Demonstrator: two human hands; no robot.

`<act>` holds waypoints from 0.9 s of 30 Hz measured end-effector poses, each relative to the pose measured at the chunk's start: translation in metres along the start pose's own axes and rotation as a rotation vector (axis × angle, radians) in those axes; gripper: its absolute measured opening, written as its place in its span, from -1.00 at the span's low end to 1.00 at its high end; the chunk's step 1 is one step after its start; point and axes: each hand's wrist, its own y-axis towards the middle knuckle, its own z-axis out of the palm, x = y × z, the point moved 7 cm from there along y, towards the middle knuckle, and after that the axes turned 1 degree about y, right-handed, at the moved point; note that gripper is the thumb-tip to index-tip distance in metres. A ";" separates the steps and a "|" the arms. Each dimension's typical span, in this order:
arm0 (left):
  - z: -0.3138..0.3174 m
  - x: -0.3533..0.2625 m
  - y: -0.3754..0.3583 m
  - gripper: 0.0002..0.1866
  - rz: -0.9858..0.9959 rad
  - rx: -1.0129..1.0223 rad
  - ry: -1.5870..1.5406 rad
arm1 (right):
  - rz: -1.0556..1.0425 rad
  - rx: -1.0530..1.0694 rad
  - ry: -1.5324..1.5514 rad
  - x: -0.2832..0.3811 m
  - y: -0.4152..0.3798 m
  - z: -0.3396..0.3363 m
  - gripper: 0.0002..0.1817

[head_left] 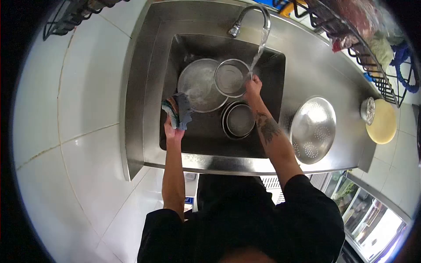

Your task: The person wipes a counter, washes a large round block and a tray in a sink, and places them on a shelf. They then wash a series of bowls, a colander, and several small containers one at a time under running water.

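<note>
My left hand (174,131) is closed around a grey-blue scrubbing cloth (184,111) with a striped, multicoloured part, at the left side of the sink (197,142). My right hand (253,87) grips the rim of a small round metal bowl (230,79), tilted beside the running water (262,46). Under and left of that bowl lies a larger round metal dish (197,83) with cloudy water in it. Two or so nested round metal bowls (241,120) rest on the sink floor, left of my right forearm.
A curved faucet (263,9) runs at the back of the sink. On the right counter lies a perforated metal colander (313,130). Farther right are a small metal container (367,110) and a pale yellow round item (382,122). A black wire rack (364,46) hangs above.
</note>
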 end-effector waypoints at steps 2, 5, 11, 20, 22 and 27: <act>-0.006 -0.001 -0.004 -0.60 -0.017 -0.044 0.036 | -0.015 0.058 0.008 -0.007 0.010 -0.002 -0.78; 0.005 -0.002 -0.006 -0.57 -0.028 -0.051 0.034 | -0.105 -0.174 -0.057 -0.007 0.033 -0.030 -0.80; 0.024 0.018 0.004 -0.52 -0.071 -0.043 0.013 | -0.668 -0.128 -0.574 0.030 0.031 -0.008 -0.72; 0.056 0.052 0.030 -0.52 -0.215 0.020 -0.007 | -0.355 -0.384 -0.450 0.055 0.020 -0.012 -0.64; 0.052 0.058 0.029 -0.50 -0.219 0.030 -0.044 | -0.460 -0.292 -0.520 0.080 -0.008 0.014 -0.66; 0.058 0.065 0.030 -0.47 -0.256 -0.022 -0.037 | -0.819 -0.058 -0.633 0.088 -0.008 0.031 -0.64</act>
